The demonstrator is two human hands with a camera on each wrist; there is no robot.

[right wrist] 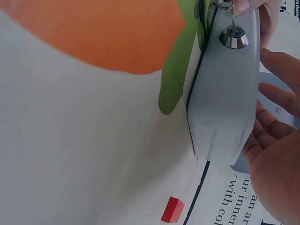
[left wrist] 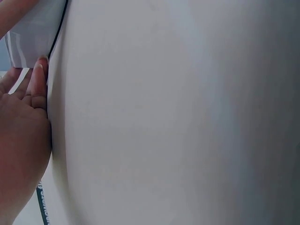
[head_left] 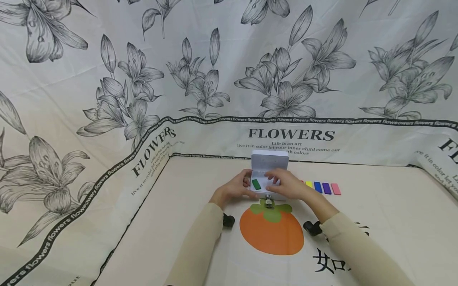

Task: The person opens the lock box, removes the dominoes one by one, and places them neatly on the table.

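Observation:
A small light-coloured lock box (head_left: 275,196) stands with its lid (head_left: 269,161) raised, and a green block (head_left: 256,184) lies at the left inside it. My left hand (head_left: 234,187) grips the box's left end, its thumb along the front corner. Over the box's right side reaches my right hand (head_left: 290,186); its fingers are spread and dip past the rim, with nothing seen between them. In the right wrist view, those fingers (right wrist: 276,96) bend loosely over the edge. A key on a ring sits in the round lock (right wrist: 233,36) on the front wall.
To the right of the box runs a row of blocks: yellow (head_left: 309,184), blue (head_left: 318,187), purple (head_left: 327,188) and pink (head_left: 335,188). A red block (right wrist: 172,209) lies near the box's right end. A printed persimmon (head_left: 272,232) marks the cloth in front; a flowered curtain (head_left: 200,135) stands behind.

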